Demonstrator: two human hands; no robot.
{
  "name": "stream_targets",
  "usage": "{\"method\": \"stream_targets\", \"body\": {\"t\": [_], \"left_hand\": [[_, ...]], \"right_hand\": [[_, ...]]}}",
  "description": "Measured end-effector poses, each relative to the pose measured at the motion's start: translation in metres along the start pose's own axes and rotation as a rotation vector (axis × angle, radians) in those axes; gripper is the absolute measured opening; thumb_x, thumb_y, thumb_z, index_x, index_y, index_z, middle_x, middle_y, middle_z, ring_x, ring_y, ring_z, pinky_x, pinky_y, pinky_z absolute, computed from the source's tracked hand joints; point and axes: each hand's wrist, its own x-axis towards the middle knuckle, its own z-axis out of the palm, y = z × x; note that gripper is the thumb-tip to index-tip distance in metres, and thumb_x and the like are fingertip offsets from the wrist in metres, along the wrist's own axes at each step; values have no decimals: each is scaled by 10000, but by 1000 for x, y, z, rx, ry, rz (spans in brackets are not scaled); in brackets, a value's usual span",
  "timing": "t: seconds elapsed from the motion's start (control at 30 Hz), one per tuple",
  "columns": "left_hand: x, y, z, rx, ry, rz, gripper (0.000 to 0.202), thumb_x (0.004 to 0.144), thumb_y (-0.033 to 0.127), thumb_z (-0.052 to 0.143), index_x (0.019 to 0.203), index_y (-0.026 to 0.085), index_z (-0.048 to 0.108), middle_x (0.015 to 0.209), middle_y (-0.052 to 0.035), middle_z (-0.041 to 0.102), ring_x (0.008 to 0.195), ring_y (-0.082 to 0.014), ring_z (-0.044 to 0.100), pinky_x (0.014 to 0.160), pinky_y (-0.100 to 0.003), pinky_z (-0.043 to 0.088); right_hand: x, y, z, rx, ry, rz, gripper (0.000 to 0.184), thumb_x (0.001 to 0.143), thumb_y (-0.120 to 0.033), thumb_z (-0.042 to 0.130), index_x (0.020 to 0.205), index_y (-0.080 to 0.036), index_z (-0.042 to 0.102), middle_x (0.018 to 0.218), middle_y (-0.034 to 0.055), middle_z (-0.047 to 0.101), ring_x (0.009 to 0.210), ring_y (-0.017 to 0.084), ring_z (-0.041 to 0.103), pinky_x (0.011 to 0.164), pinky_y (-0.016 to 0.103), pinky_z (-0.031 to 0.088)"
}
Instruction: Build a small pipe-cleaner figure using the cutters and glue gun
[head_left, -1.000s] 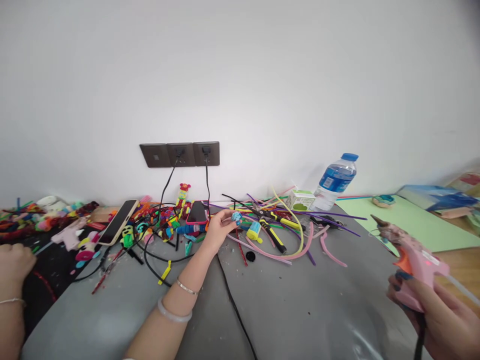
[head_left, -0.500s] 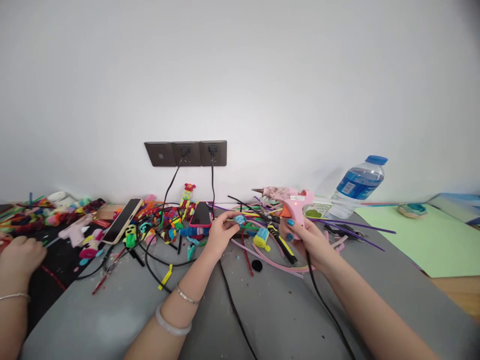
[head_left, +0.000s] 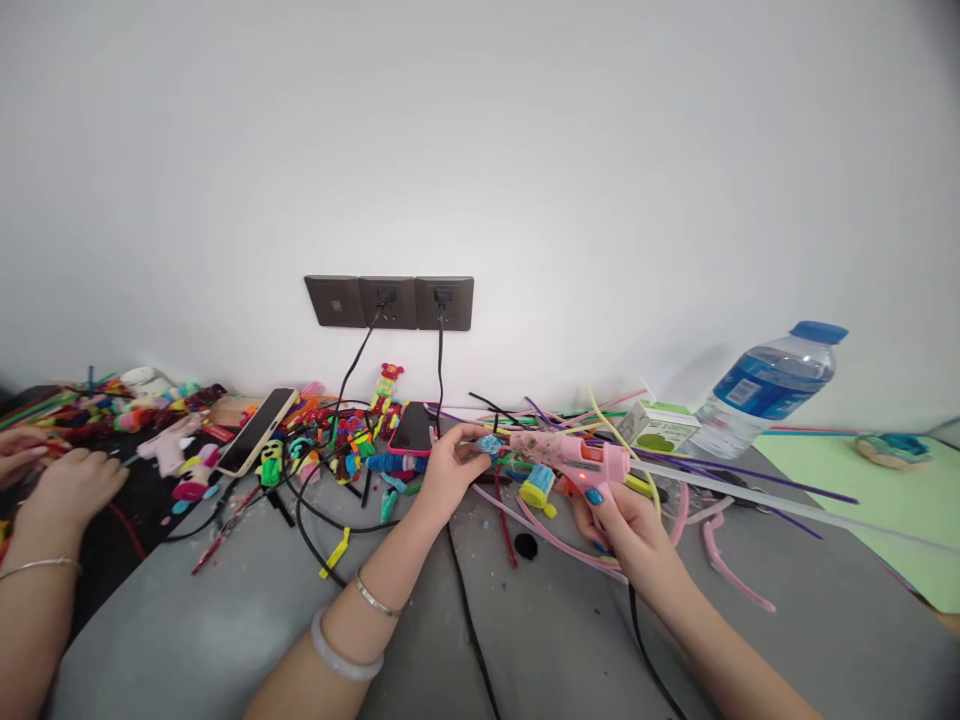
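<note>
My left hand (head_left: 452, 472) pinches a small light-blue fuzzy piece (head_left: 490, 445) between thumb and fingertips. My right hand (head_left: 628, 525) is wrapped round the handle of a pink glue gun (head_left: 574, 453), whose small light glows orange. The gun lies nearly level, its front end close against the blue piece; whether the tip touches it I cannot tell. From the gun's back a long translucent glue stick (head_left: 765, 495) sticks out to the right. Just below the gun stands a small yellow and blue fuzzy figure (head_left: 537, 486). A black cord runs down from the handle.
Pipe cleaners (head_left: 780, 478) and fuzzy scraps litter the back of the grey table (head_left: 405, 630). Two phones (head_left: 259, 430) lie among them. A tilted water bottle (head_left: 772, 390) and a green-white box (head_left: 661, 426) stand at right. Another person's hands (head_left: 71, 490) work at far left. Cords hang from wall sockets (head_left: 388, 302).
The glue gun has come down and its nozzle has moved in to the blue piece. The view has shifted slightly left. The glue stick behind the gun now shows.
</note>
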Motion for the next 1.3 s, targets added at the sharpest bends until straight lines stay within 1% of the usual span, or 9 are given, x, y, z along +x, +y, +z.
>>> {"method": "stream_targets", "body": {"t": [0.17, 0.3, 0.5, 0.63, 0.83, 1.0, 1.1, 1.23, 1.3], "left_hand": [[-1, 3, 1, -13, -7, 10, 284, 645, 131, 700, 920, 178, 648, 981, -47, 678, 823, -148, 628, 743, -252, 492], [-2, 7, 2, 1, -4, 4, 275, 646, 134, 692, 914, 179, 646, 967, -42, 680, 790, -142, 621, 707, -243, 485], [-2, 7, 3, -16, -13, 13, 279, 634, 134, 699, 903, 180, 642, 981, -48, 672, 792, -139, 613, 707, -236, 478], [-3, 7, 3, -12, -12, 18, 270, 636, 126, 699, 896, 178, 650, 996, -53, 673, 797, -141, 611, 705, -234, 475], [-3, 8, 4, -9, -17, 9, 276, 637, 118, 692, 904, 180, 656, 1021, -57, 679, 840, -156, 622, 735, -247, 482], [-4, 8, 3, 20, -7, 26, 270, 649, 128, 680, 912, 186, 658, 1014, -51, 684, 804, -146, 615, 739, -256, 484], [-4, 8, 3, 18, 4, 29, 271, 646, 132, 674, 912, 186, 656, 997, -45, 684, 777, -134, 606, 723, -247, 482], [-4, 8, 3, 4, 4, 22, 277, 634, 136, 678, 905, 184, 655, 1003, -50, 681, 769, -131, 605, 715, -244, 476], [-4, 8, 3, 0, 1, 18, 278, 633, 135, 676, 906, 186, 656, 1002, -48, 679, 771, -132, 604, 715, -245, 473]], "right_hand": [[-2, 1, 0, -26, -23, 13, 579, 901, -693, 380, 568, -219, 370, 485, -44, 327, 465, 97, 255, 470, 261, 224], [-3, 7, 0, -16, -39, 43, 563, 891, -695, 399, 594, -217, 372, 502, -46, 329, 474, 99, 277, 474, 256, 231], [-4, 6, 2, -33, -56, 32, 570, 909, -679, 376, 575, -218, 363, 496, -40, 345, 476, 102, 278, 475, 261, 234], [-4, 4, 3, -35, -55, 28, 574, 899, -701, 364, 583, -221, 371, 489, -42, 346, 466, 103, 288, 475, 261, 243], [-4, 7, 3, -59, -50, 66, 581, 889, -711, 375, 587, -215, 383, 498, -42, 348, 473, 101, 293, 484, 261, 244], [-4, 8, 3, -42, -43, 38, 553, 914, -676, 367, 606, -217, 370, 506, -44, 347, 483, 103, 287, 488, 262, 242], [-4, 6, 2, -40, -31, 28, 555, 905, -692, 362, 618, -217, 386, 498, -49, 332, 475, 103, 269, 476, 259, 234], [-4, 3, 2, -49, -46, 36, 570, 892, -710, 368, 602, -219, 381, 492, -46, 327, 472, 104, 268, 473, 259, 236], [-4, 4, 2, -48, -48, 51, 572, 884, -718, 375, 621, -213, 418, 494, -47, 330, 472, 106, 272, 474, 260, 239]]}}
